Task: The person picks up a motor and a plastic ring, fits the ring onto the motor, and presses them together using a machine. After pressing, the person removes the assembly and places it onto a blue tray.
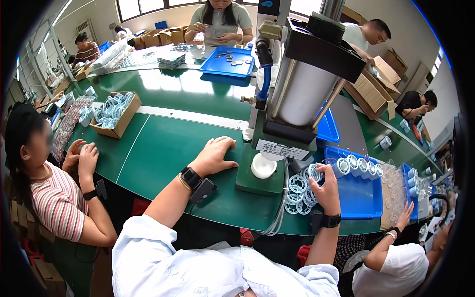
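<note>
while the left hand (213, 157) rests on the green table (166, 148) beside the press (298, 94), the right hand (327, 192) is over the pile of pale blue rings (301, 192), just right of the press base (247, 182) — thumb and index finger curl at the ring nearest them, can't tell if they pinch it or only touch. left fingers lie close together, thumb spread away, nothing held. a white cup (263, 167) sits on the base, under the press, apart from both hands.

to do this well, i'd say: take a single ring by its rim, lift straight up so the overlapping neighbours don't drag along, don't snag the grey cables (282, 210) next to the pile, and keep the left fingertips off the base whenever the press could come down.

counts: one press, one white cup, two own hands. rings in the pile — roughly nine, overlap makes that loose. one blue tray (356, 199) right of the pile, five pale blue cylinders (362, 164) in a row at its far side. one cardboard box (110, 130) off left, its blue parts too jumbled to count.
</note>
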`<move>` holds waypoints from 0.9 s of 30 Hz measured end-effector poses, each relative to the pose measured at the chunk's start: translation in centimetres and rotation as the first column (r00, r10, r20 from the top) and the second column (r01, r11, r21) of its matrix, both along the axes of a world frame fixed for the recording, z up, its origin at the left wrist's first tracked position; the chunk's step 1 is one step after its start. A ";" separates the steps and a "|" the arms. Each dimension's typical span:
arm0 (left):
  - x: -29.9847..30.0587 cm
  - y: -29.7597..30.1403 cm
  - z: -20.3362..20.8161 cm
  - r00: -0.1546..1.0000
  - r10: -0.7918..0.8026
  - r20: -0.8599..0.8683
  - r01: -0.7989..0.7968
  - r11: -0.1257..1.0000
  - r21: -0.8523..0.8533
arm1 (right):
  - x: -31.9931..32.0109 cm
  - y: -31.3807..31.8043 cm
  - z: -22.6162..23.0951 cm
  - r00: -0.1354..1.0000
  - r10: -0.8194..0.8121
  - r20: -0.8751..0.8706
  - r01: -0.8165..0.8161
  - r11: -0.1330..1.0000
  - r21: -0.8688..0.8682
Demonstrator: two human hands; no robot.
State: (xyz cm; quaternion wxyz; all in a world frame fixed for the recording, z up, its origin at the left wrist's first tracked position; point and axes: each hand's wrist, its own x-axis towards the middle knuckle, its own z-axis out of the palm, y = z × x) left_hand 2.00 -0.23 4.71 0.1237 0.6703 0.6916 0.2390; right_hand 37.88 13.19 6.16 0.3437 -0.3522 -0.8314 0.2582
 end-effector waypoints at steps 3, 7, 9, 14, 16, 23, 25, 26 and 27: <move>-0.1 0.0 -0.3 0.999 0.006 -0.053 -0.007 1.000 -0.024 | 0.1 -0.3 0.1 1.000 -0.004 0.026 0.003 1.000 0.021; -0.3 -0.7 -1.1 0.997 0.005 -0.075 -0.004 1.000 0.009 | -0.2 -0.5 0.2 0.999 0.004 0.038 -0.003 1.000 -0.030; -0.7 -0.5 -1.1 0.998 -0.030 -0.060 0.031 0.999 0.018 | -0.5 -0.1 0.4 0.999 0.018 0.037 -0.016 0.999 -0.041; -0.6 -2.4 1.6 0.997 0.067 0.037 -0.071 0.992 0.109 | 0.5 0.0 -0.3 1.000 0.016 0.001 -0.016 0.997 -0.075; -1.9 -4.1 1.9 0.985 0.133 0.107 -0.150 0.972 0.183 | 0.6 -0.4 0.1 1.000 0.011 -0.005 -0.012 0.994 -0.110; -12.8 -14.7 4.0 0.593 0.544 -0.593 -0.606 0.787 0.116 | 0.0 -0.8 1.1 1.000 0.030 -0.007 -0.031 0.989 -0.145; -15.9 -17.5 5.1 0.653 0.598 -0.465 -0.700 0.711 -0.068 | -0.3 -1.2 1.2 0.999 0.031 -0.041 -0.037 0.988 -0.147; -17.1 -18.8 4.7 0.672 0.577 -0.465 -0.684 0.724 -0.089 | -0.2 -1.3 1.3 1.000 0.010 -0.028 -0.014 0.987 -0.163; -18.2 -20.0 4.1 0.780 0.561 -0.278 -0.597 0.800 -0.062 | -0.3 -1.3 1.4 0.999 0.022 -0.033 -0.026 0.990 -0.142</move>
